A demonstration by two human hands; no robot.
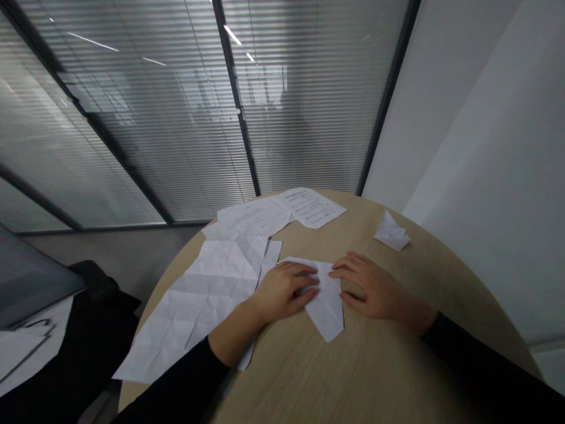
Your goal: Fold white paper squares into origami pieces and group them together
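Note:
A folded sheet of white paper [327,306] lies flat on the round wooden table, its pointed end toward me. My left hand [286,288] rests on its left side with the fingers stretched across it, hiding part of that edge. On the other side my right hand [368,285] has its fingers spread, the tips touching the paper's right edge. Under my left forearm and beside it spreads a large creased white sheet [212,288]. Farther off to the right sits a small folded paper piece [392,231], standing up in a point.
Printed sheets [309,206] overlap at the table's far edge. The round wooden table [300,383] ends near a glass partition with blinds [309,118] and a white wall [494,176]. A black item [97,330] with papers is at lower left.

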